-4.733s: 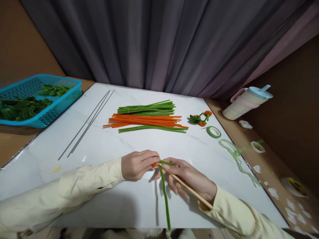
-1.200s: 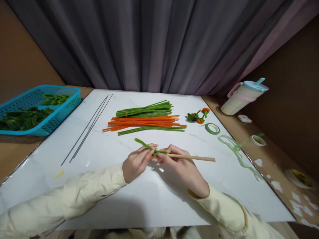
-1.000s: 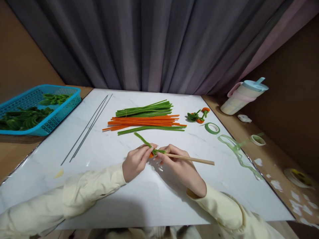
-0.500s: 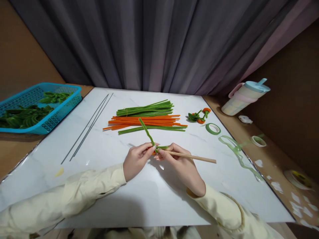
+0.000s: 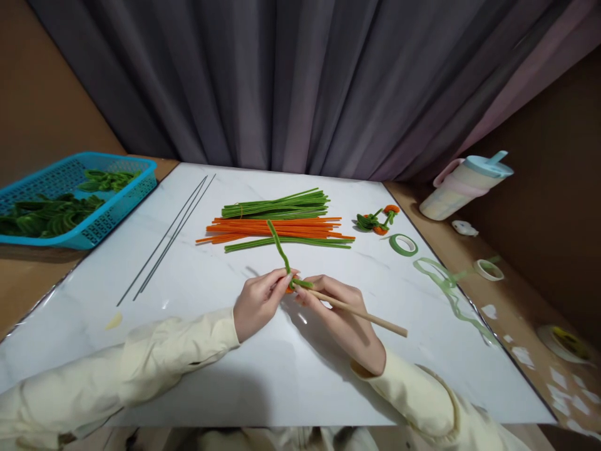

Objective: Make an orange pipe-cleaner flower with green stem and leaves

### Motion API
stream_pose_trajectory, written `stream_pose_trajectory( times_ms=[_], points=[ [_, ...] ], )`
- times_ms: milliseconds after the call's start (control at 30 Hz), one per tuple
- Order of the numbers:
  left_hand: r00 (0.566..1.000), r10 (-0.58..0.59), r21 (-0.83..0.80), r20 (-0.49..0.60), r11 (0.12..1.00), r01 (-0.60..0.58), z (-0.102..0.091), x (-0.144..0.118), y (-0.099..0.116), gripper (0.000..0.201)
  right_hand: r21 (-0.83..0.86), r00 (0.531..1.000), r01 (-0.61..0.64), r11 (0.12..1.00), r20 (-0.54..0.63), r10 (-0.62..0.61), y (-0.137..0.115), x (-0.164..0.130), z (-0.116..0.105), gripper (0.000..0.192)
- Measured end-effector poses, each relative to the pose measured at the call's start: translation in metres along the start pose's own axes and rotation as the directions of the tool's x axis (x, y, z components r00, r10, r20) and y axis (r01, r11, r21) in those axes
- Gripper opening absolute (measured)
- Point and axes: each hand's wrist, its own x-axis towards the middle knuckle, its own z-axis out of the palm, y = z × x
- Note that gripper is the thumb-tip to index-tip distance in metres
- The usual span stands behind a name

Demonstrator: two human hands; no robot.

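Green stem [image 5: 280,249] rises from your pinched fingertips at the middle of the white board [image 5: 197,376], its free end slanting up and away over the orange stems [image 5: 275,228] behind it. Your left hand [image 5: 259,302] closes thumb and forefinger on the spot where the stem meets the tip of a wooden stick [image 5: 359,311]; a speck of orange shows in that pinch, though what it is cannot be told. Your right hand [image 5: 340,310] is curled around the stick, fingers shut on it near the tip, the rest of the stick trailing out to the right over the board, a hold that seems meant to steady the stick while the stem goes round it. Laid out beyond the hands, likely for easy reach, are a green bundle [image 5: 277,204], two thin wires [image 5: 169,237], a tape roll [image 5: 402,244] and a small green and orange piece [image 5: 375,220]. A blue basket [image 5: 115,203] of green shapes sits off the board at far left, a lidded cup [image 5: 462,186] at far right. No brand, label or writing can be read anywhere.
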Motion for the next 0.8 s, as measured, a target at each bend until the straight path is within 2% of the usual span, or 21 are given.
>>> stream_pose_trajectory(
  times_ms=[100,267,400,500,533,567,633,733,800],
  points=[
    [1.000,-0.021,-0.031,0.019,0.999,0.022,-0.001,0.001,0.001,0.022,-0.038,0.999,0.029,0.999,0.029,-0.028,0.001,-0.001,-0.001,0.016],
    [0.992,-0.110,-0.182,0.058,0.976,0.118,-0.001,0.003,0.003,0.023,0.012,0.999,-0.036,0.999,0.034,0.036,0.001,-0.001,-0.002,0.017],
    [0.955,-0.258,-0.409,0.144,0.863,0.295,0.001,0.004,0.001,0.029,0.047,0.999,-0.032,0.998,-0.015,0.033,-0.004,0.001,-0.009,0.020],
    [0.925,-0.330,-0.498,0.189,0.780,0.380,0.001,0.005,-0.001,0.033,-0.141,0.998,-0.059,0.988,-0.029,0.055,-0.003,0.008,-0.024,0.032],
    [0.914,-0.347,-0.515,0.209,0.756,0.405,0.001,0.005,-0.001,0.034,-0.244,0.995,-0.094,0.965,0.012,0.100,0.000,0.010,-0.031,0.036],
    [0.903,-0.361,-0.526,0.232,0.734,0.429,0.001,0.005,-0.001,0.035,-0.342,0.978,-0.129,0.931,0.114,0.177,0.004,0.012,-0.037,0.038],
    [0.884,-0.380,-0.537,0.271,0.703,0.467,0.000,0.006,0.000,0.036,-0.504,0.903,-0.131,0.853,0.294,0.313,0.013,0.014,-0.048,0.042],
    [0.872,-0.387,-0.536,0.301,0.687,0.490,0.000,0.007,0.001,0.036,-0.620,0.854,-0.050,0.783,0.380,0.355,0.023,0.012,-0.056,0.043],
    [0.868,-0.382,-0.534,0.317,0.685,0.496,0.000,0.007,0.001,0.036,-0.654,0.873,0.008,0.756,0.374,0.314,0.023,0.011,-0.056,0.041]
  ],
)
